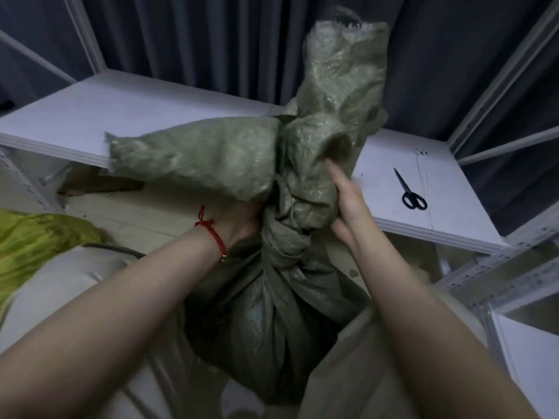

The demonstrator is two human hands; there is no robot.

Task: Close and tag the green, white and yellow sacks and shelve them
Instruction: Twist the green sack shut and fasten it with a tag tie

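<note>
Two hands: both were at the gathered neck of the green sack [272, 313], one on each side of the twisted fabric.
Left hand [239, 225]: it was pushed in against the left of the neck, under a drooping flap of the mouth. Its fingers were hidden by the cloth, so its grip could not be told.
Wrist: a red string bracelet [211, 234] with a small gold bead circled the left wrist.
Right hand [348, 204]: it clasped the bunched fabric on the right of the neck, its fingers curled round the cloth and one fingertip tucked into a fold.
Sack: the green sack stood low in the middle, close to the person and in front of the shelf. Its body was full and its neck wrung into a tight knot-like twist. One loose end of the mouth spread out to the left, and the other rose upright, blurred at its tip.
Shelf [121, 110]: a white board ran across behind the sack on a perforated metal frame [484, 276].
Scissors [410, 192]: a black pair lay on the board to the right, apart from the sack.
Yellow sack [36, 237]: a crumpled part showed at the left edge, well apart from the hands.
Backdrop: a dark curtain [211, 40] hung behind the shelving.
</note>
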